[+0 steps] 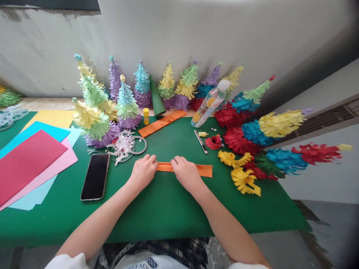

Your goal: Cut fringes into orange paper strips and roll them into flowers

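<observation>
An orange paper strip (204, 170) lies crosswise on the green tabletop in front of me, with a lengthwise fold showing between my hands. My left hand (144, 171) grips its left end with curled fingers. Farther right along the strip, my right hand (186, 172) pinches its upper edge, and the flat right end sticks out beyond it. A fringed orange strip (162, 123) lies behind. Right of my hands are a utility knife (201, 142), a red fringed paper curl (214, 142) and yellow fringed curls (246, 181).
Several fringed paper trees (127, 101) line the back and right side. A dark green paper cone (156, 98), glue stick (146, 116) and bottle (210, 102) stand among them. Left are a phone (95, 176), paper scraps (123, 145), a tape roll (137, 145) and coloured sheets (30, 160).
</observation>
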Demonstrator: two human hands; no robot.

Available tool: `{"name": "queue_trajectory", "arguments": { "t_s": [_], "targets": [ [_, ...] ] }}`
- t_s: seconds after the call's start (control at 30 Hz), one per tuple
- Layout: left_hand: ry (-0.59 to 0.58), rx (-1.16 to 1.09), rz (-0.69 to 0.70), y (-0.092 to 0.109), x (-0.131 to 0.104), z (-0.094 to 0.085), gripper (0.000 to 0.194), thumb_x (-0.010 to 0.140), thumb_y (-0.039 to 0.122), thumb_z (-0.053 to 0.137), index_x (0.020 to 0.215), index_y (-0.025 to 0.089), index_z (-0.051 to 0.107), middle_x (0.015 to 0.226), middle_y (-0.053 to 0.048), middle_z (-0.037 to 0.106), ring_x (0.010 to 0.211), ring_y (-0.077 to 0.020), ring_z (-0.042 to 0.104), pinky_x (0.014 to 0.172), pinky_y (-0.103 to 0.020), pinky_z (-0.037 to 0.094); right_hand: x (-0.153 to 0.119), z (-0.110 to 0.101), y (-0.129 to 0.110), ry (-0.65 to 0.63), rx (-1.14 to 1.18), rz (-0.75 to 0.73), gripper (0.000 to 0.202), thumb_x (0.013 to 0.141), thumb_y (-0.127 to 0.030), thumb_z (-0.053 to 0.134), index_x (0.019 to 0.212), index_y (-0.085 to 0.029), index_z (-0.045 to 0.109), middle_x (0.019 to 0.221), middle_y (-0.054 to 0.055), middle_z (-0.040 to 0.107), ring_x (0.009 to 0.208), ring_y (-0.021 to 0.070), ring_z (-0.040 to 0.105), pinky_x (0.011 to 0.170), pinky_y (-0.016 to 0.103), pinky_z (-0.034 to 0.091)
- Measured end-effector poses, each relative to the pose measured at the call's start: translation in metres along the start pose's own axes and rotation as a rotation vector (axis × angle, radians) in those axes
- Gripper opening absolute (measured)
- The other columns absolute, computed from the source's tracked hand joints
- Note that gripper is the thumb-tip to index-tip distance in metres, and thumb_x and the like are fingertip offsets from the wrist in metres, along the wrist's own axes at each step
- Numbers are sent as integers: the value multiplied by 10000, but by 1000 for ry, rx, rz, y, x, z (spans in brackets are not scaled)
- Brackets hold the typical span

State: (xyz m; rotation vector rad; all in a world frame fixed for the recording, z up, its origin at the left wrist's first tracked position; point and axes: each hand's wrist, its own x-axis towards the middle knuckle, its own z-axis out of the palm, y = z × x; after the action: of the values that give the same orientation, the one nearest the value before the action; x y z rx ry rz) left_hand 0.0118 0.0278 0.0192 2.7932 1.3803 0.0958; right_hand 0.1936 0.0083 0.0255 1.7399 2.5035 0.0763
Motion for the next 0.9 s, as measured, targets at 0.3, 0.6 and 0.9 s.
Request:
{"name": "queue_trajectory", "arguments": {
  "t_s": [0.3, 0.6, 0.9],
  "targets": [
    [-30, 25, -17, 2, -1, -2, 214, 888, 67, 445, 844, 164, 631, 907, -81, 596, 805, -204, 533, 549, -275, 379, -2, -1, 3, -15, -37, -39, 256, 882, -25, 421, 902, -145, 646, 939, 130, 639, 822, 208, 557, 508, 274, 315],
    [-70, 35, -14, 3, 0, -7, 156, 893, 93, 484, 850, 162, 617, 855, -77, 580, 824, -212, 541, 528, -261, 390, 1, 0, -3, -7, -35, -14, 243, 888, -39, 430, 876, -148, 648, 909, 131, 616, 801, 207, 534, 486, 256, 324],
    [-101, 48, 3, 10, 1, -10, 189, 900, 58, 466, 868, 133, 637, 880, -87, 564, 848, -208, 541, 554, -252, 439, 3, 1, -14, -15, -68, 46, 224, 899, -54, 431, 878, -151, 632, 872, 112, 596, 789, 199, 524, 476, 227, 327]
  ]
}}
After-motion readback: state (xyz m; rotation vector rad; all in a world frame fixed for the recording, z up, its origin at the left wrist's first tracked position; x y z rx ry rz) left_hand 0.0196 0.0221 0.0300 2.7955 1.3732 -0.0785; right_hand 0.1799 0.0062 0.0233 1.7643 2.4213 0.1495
